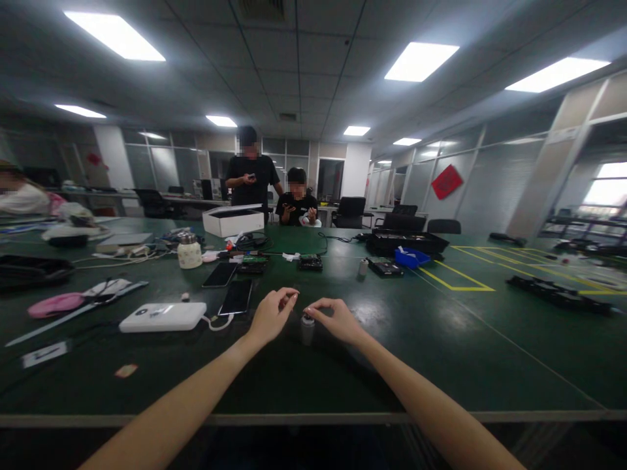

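Note:
A small grey metal cylinder [307,333] stands upright on the green table in front of me. At its top, my right hand [337,320] has thumb and fingertips closed together over a small dark part; what exactly they pinch is too small to tell. To the left of the cylinder and a little higher, my left hand [272,314] is closed in a pinch, apart from the right one. Anything between those fingertips cannot be made out. A similar grey cylinder [363,267] stands farther back, beside a black square device [385,268].
Left of my hands lie a white power bank [163,317] with a cable, two dark phones [236,297] [220,275] and a cream bottle [189,252]. Behind are circuit boards [252,264], a blue tray [411,258] and a white box [233,222]. Two people [255,176] are across the table.

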Demonstrator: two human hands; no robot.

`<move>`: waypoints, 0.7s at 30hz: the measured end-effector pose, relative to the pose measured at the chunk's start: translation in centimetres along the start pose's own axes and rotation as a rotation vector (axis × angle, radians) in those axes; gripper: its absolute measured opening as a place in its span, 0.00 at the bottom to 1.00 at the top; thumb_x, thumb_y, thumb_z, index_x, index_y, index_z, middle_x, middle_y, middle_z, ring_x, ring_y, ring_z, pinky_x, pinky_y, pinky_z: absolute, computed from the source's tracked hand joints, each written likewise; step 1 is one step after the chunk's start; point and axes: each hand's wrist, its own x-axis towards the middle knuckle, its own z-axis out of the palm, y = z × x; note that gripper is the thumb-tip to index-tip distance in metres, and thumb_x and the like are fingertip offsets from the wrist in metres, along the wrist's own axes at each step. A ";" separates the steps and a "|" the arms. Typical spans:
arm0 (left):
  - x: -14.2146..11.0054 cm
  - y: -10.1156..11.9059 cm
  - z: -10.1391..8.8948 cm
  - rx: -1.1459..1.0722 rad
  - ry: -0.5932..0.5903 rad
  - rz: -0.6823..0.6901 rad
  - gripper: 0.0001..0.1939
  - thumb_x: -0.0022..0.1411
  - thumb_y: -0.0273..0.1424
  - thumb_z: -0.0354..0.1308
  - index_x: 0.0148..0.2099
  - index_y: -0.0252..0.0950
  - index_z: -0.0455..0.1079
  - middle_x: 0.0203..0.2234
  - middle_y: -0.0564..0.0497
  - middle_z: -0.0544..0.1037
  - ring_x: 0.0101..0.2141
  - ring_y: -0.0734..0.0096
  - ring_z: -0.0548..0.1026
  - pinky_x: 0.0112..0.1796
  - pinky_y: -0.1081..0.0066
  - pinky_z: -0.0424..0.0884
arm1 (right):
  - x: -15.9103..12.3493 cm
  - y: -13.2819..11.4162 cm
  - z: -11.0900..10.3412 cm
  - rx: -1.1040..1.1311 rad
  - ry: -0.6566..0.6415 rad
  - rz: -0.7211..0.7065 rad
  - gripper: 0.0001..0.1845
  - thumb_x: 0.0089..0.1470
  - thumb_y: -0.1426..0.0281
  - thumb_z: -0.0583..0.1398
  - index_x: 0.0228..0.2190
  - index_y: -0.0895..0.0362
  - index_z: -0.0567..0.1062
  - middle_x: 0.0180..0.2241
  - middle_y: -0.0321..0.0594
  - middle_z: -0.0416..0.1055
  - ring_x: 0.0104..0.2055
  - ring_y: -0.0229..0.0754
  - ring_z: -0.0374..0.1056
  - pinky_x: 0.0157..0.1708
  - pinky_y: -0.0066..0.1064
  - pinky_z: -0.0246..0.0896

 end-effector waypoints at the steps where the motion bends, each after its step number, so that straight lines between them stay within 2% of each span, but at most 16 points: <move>1: 0.1 -0.2 0.0 0.012 0.009 -0.013 0.16 0.63 0.37 0.47 0.49 0.39 0.68 0.24 0.53 0.74 0.29 0.68 0.71 0.32 0.71 0.65 | 0.0 -0.1 0.0 0.009 -0.008 0.000 0.15 0.53 0.59 0.59 0.32 0.57 0.79 0.34 0.42 0.77 0.39 0.45 0.71 0.43 0.37 0.62; 3: 0.6 -0.5 -0.2 0.044 0.062 -0.027 0.21 0.63 0.35 0.47 0.58 0.38 0.59 0.23 0.55 0.72 0.26 0.70 0.71 0.30 0.72 0.64 | -0.1 -0.2 -0.1 0.020 0.002 -0.002 0.15 0.52 0.59 0.59 0.32 0.57 0.79 0.34 0.42 0.77 0.39 0.45 0.71 0.43 0.37 0.62; 5: 1.2 -0.6 -0.7 0.095 0.212 -0.019 0.26 0.63 0.33 0.46 0.62 0.37 0.51 0.23 0.56 0.71 0.24 0.71 0.70 0.29 0.73 0.63 | -0.1 -0.4 -0.2 0.021 0.032 0.001 0.14 0.52 0.60 0.59 0.32 0.57 0.79 0.35 0.42 0.77 0.39 0.46 0.71 0.43 0.36 0.62; 7: 1.7 -0.5 -1.1 0.176 0.372 -0.010 0.26 0.64 0.32 0.45 0.63 0.37 0.48 0.24 0.55 0.72 0.25 0.71 0.71 0.30 0.73 0.62 | -0.2 -0.5 -0.3 0.017 0.045 -0.001 0.14 0.52 0.60 0.60 0.32 0.58 0.79 0.34 0.43 0.77 0.39 0.46 0.71 0.43 0.36 0.62; 8: 1.9 -0.5 -1.3 0.224 0.389 -0.010 0.26 0.64 0.32 0.45 0.63 0.37 0.49 0.24 0.54 0.72 0.25 0.70 0.71 0.30 0.73 0.62 | -0.2 -0.6 -0.3 0.016 0.037 -0.003 0.14 0.52 0.61 0.60 0.32 0.58 0.79 0.34 0.43 0.77 0.39 0.45 0.71 0.42 0.36 0.63; 9: 2.1 -0.5 -1.3 0.270 0.347 -0.014 0.26 0.63 0.31 0.46 0.63 0.39 0.51 0.24 0.54 0.72 0.25 0.70 0.71 0.29 0.73 0.61 | -0.3 -0.6 -0.3 0.015 0.025 -0.007 0.13 0.52 0.61 0.60 0.31 0.58 0.79 0.34 0.42 0.77 0.39 0.45 0.71 0.42 0.35 0.63; 12: 2.0 -0.8 -1.0 0.347 0.092 -0.018 0.25 0.61 0.29 0.48 0.61 0.43 0.55 0.21 0.56 0.71 0.23 0.69 0.70 0.27 0.73 0.58 | -0.3 -0.6 -0.3 0.015 0.007 -0.029 0.12 0.52 0.62 0.60 0.31 0.57 0.79 0.33 0.41 0.76 0.38 0.44 0.71 0.42 0.34 0.63; 13: 1.8 -0.8 -0.9 0.347 0.054 0.000 0.24 0.61 0.29 0.48 0.60 0.43 0.56 0.21 0.56 0.71 0.23 0.70 0.70 0.27 0.73 0.58 | -0.4 -0.5 -0.3 0.010 0.008 -0.037 0.12 0.52 0.63 0.60 0.31 0.57 0.79 0.33 0.41 0.76 0.38 0.44 0.71 0.41 0.34 0.63; 17: 0.8 -0.4 -0.8 0.177 0.048 0.096 0.18 0.64 0.33 0.46 0.55 0.42 0.61 0.20 0.57 0.68 0.23 0.72 0.69 0.27 0.74 0.60 | -0.4 -0.5 -0.3 -0.012 -0.008 -0.058 0.11 0.52 0.63 0.60 0.30 0.58 0.79 0.32 0.41 0.75 0.37 0.43 0.70 0.40 0.33 0.63; 21: 0.0 0.5 -0.6 0.007 -0.058 0.110 0.17 0.63 0.37 0.47 0.53 0.40 0.62 0.19 0.58 0.68 0.22 0.73 0.68 0.26 0.75 0.61 | -0.3 -0.5 -0.1 -0.002 -0.007 -0.051 0.12 0.52 0.62 0.60 0.30 0.58 0.78 0.32 0.41 0.75 0.36 0.43 0.70 0.39 0.33 0.63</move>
